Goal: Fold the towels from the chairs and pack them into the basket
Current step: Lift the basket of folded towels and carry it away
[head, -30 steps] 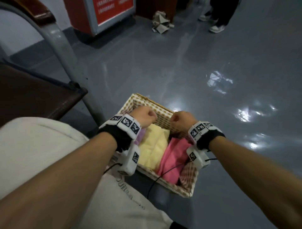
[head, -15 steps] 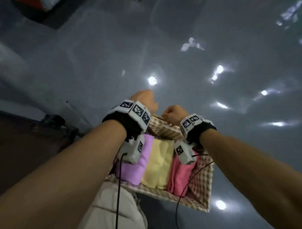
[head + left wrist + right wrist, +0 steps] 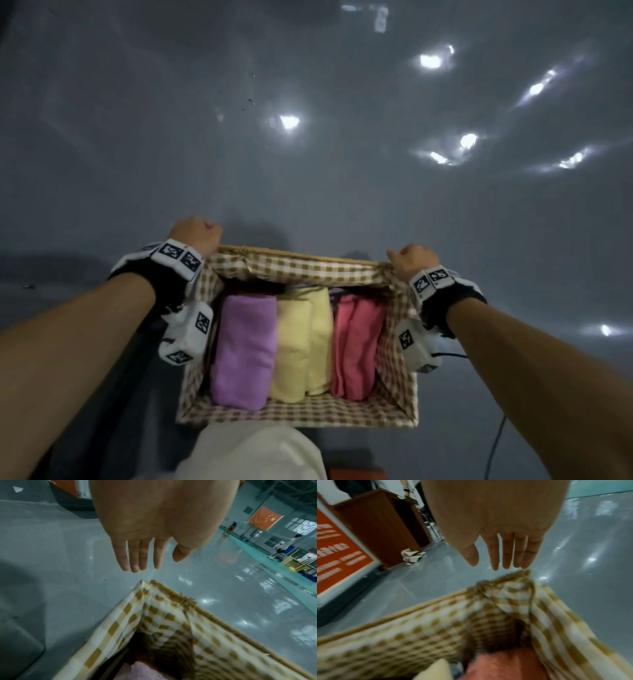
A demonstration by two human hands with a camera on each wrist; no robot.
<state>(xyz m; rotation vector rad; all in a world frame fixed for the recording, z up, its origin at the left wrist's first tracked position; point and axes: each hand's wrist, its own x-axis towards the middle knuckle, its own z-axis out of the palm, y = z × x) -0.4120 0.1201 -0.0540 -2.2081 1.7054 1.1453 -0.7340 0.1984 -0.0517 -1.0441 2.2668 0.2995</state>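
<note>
Both hands, left (image 3: 195, 231) and right (image 3: 409, 262), hang slack-fingered over basket (image 3: 294, 265) corners; grey floor (image 3: 308, 154) around.

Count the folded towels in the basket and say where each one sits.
3. In the basket, side by side: purple towel at the left, yellow towel in the middle, pink towel at the right. Any beneath them would be hidden.

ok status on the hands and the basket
Left hand open, right hand open, over far corners of basket. Purple towel, yellow towel, pink towel folded inside. Nothing in the way.
</note>
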